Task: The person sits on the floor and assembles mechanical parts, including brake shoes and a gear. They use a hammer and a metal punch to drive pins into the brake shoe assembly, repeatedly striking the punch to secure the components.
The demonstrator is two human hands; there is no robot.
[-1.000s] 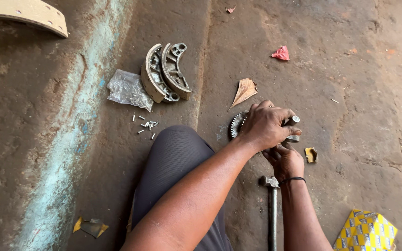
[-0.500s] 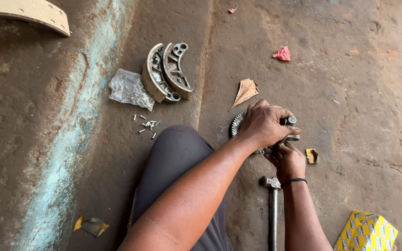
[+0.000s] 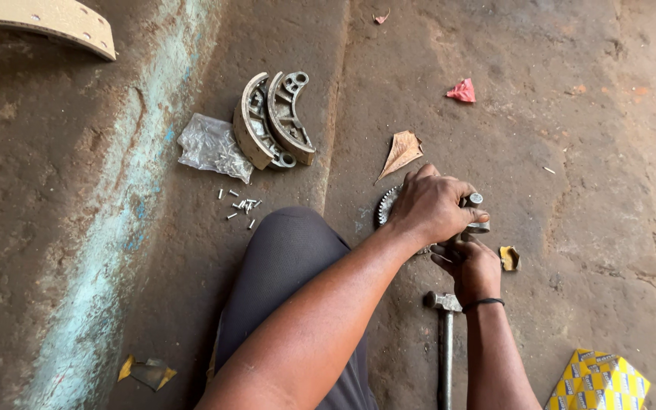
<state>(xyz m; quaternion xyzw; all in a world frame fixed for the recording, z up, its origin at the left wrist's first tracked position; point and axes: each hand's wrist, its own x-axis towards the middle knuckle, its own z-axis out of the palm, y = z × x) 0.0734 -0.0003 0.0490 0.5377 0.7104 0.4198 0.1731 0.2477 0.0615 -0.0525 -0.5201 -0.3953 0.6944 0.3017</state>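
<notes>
I see my left hand clenched over a toothed metal gear that lies on the concrete floor, its grip closed around the top of the part, where a small cylindrical metal piece sticks out past the fingers. My right hand sits just below and touches the same assembly; whether its grip is closed, I cannot tell. A hammer lies beside my right wrist. Further up the floor rest two curved brake shoes, a clear plastic bag and scattered rivets.
</notes>
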